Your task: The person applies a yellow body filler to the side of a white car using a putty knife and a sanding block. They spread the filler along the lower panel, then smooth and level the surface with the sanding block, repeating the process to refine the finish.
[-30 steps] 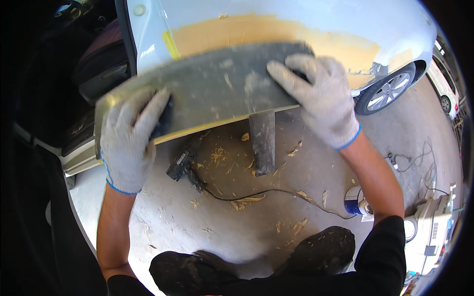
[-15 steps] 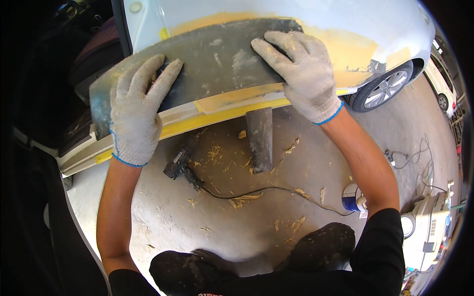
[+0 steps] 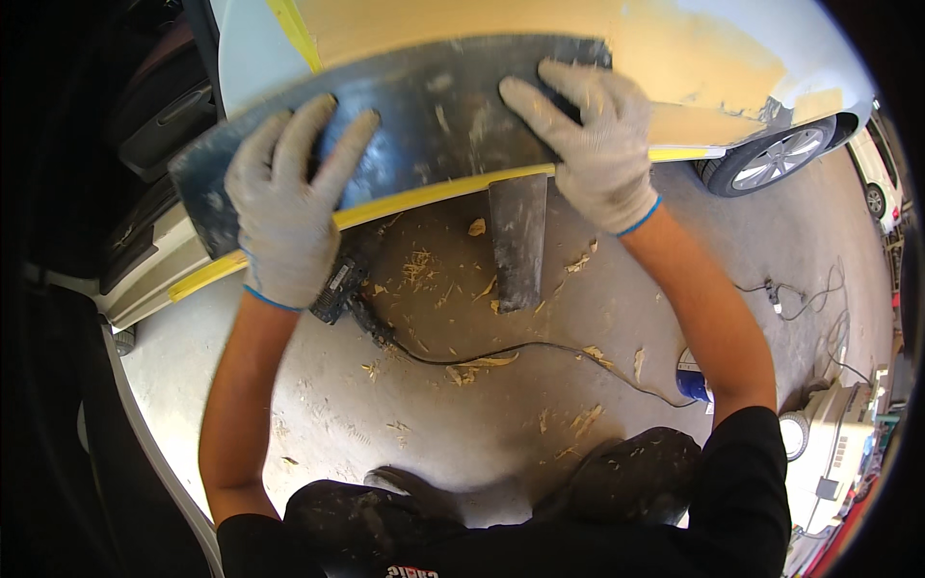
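The white car body [image 3: 540, 39] carries tan filler above a yellow tape line. A long grey sanding board [image 3: 434, 125] lies flat against that panel. Both gloved hands press on it, fingers spread: left hand [image 3: 289, 212] near 1 end, right hand [image 3: 597, 144] toward the other. A corded tool [image 3: 337, 289] lies on the floor.

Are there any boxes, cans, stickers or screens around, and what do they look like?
Can: on the floor beside the person's right arm, round, blue with a white top; partly hidden.
Label on power tool: on the floor just below the left hand, small pale patch on a black body.
No screens or signs can be made out.
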`<state>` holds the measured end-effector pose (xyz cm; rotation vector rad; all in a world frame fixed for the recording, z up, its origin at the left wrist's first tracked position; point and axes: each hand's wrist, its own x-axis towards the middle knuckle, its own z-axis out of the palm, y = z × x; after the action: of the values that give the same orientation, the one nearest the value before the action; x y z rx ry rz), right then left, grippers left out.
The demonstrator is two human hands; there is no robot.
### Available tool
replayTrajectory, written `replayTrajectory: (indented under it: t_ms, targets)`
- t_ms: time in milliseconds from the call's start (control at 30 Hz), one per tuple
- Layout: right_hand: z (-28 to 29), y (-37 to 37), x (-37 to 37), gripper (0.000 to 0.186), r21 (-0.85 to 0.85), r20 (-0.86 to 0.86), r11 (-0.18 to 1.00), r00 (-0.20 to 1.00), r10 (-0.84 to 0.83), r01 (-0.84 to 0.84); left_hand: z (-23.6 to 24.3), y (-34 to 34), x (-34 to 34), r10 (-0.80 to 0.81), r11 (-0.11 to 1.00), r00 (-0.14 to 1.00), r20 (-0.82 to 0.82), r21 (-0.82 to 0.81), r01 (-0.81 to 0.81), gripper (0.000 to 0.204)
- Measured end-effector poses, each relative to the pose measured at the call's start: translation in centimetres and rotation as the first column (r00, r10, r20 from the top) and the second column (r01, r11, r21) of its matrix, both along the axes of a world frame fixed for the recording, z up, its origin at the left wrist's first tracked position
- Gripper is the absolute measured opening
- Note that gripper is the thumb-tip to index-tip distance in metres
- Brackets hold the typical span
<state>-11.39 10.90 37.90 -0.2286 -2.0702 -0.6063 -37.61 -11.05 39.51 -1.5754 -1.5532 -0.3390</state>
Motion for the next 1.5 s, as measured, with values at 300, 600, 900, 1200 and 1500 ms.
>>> replayTrajectory:
  t_ms: [300, 600, 900, 1200, 1500]
  targets:
    - [1.0, -5.7, 4.4, 0.052, -0.134, 0.187, 0.991, 0.982, 0.034, -0.009, -0.5, -5.4, 4.1, 0.066, 0.961, 0.986, 0.150, -0.276, -0.022, 0.071]
    - [8.3, -0.2, 0.2, 0.059, 0.114, -0.014, 0.992, 0.998, -0.059, 0.060, 7.8, -0.3, 0.8, 0.132, 0.991, 0.991, -0.020, -0.022, -0.132, 0.080]
    - [6.9, -2.1, 1.5, 0.053, 0.050, 0.055, 0.997, 0.996, -0.068, 0.065, 5.5, -1.7, 1.8, 0.045, 0.994, 0.999, 0.030, -0.104, -0.041, 0.071]
    - [8.2, -0.9, -1.5, 0.052, 0.098, -0.069, 0.991, 0.994, -0.085, 0.092, 7.4, 0.6, 0.4, 0.069, 0.998, 0.998, 0.008, -0.004, -0.069, 0.086]
    - [9.5, -2.2, 0.4, 0.054, 0.055, 0.018, 0.995, 0.996, -0.087, 0.086, 8.6, -0.6, 2.0, 0.021, 0.998, 0.999, 0.038, -0.055, -0.019, 0.085]
